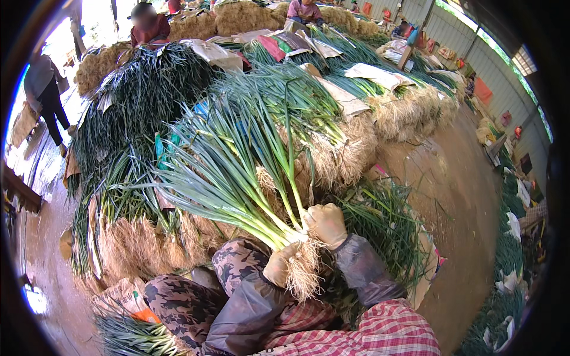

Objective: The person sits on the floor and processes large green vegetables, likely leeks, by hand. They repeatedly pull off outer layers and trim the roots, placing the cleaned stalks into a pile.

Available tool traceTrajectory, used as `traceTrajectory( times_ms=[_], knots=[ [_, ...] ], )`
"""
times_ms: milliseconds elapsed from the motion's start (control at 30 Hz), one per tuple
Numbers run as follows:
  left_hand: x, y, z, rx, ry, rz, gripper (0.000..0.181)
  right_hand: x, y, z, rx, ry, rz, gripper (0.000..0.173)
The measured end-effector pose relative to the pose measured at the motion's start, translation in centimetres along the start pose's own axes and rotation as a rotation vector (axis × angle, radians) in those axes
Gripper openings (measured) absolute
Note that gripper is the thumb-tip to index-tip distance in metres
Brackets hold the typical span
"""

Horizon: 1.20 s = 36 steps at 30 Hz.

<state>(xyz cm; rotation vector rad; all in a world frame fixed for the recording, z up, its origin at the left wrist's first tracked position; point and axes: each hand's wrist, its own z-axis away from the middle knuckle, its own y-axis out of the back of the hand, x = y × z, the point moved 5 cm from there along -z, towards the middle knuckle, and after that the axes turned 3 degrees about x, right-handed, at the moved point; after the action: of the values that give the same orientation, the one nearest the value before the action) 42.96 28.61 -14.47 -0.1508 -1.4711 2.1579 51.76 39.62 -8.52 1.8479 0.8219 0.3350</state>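
Above my lap, a bunch of green onions (249,196) fans its long leaves up and to the left, with pale stringy roots (307,271) hanging down. My left hand (281,265), in a tan glove, is closed around the lower stalks near the roots. Higher on the right, my gloved right hand (328,224) grips a stalk of the same bunch at its white base. The fingers of both hands are partly hidden by the stalks and roots. Dark plastic sleeve covers (366,267) reach over both forearms.
Heaped green onions with roots (133,242) stand before me. Loose leaves (378,218) lie to my right on a sheet. Trimmed-looking onions (138,336) rest at lower left. Wet brown floor (449,187) runs along the right. A person (151,26) sits behind the heaps; another person (46,93) stands left.
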Motion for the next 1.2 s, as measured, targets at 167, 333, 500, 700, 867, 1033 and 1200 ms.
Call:
traceTrajectory(
  times_ms=[167,333,500,700,867,1033,1200],
  knots=[
    [0.5,-0.7,2.1,-0.280,0.098,0.381,0.038,0.1,5.4,2.3,0.250,-0.575,-1.283,0.027],
    [0.3,-2.3,3.1,-0.343,0.083,0.335,0.039,0.0,-2.5,0.4,-0.231,-0.737,-1.408,0.034],
    [0.2,-1.9,3.3,-0.271,0.067,0.276,0.040,-1.3,-6.1,-2.5,-0.209,-0.647,-1.568,0.051],
    [0.2,-0.8,2.7,-0.146,0.023,0.282,0.038,0.2,-5.3,5.6,0.031,-1.041,-1.277,0.033],
    [0.1,-0.8,1.8,-0.150,-0.052,0.363,0.043,7.3,-2.0,16.8,0.006,-1.140,-0.971,0.033],
    [-0.3,-0.9,1.5,-0.248,0.124,0.361,0.044,4.5,-0.9,15.0,-0.699,-0.988,-0.470,0.040],
    [-0.1,-1.4,2.5,-0.290,0.038,0.109,0.047,-2.2,1.1,-0.2,-0.295,-0.608,-1.287,0.044]
  ],
)
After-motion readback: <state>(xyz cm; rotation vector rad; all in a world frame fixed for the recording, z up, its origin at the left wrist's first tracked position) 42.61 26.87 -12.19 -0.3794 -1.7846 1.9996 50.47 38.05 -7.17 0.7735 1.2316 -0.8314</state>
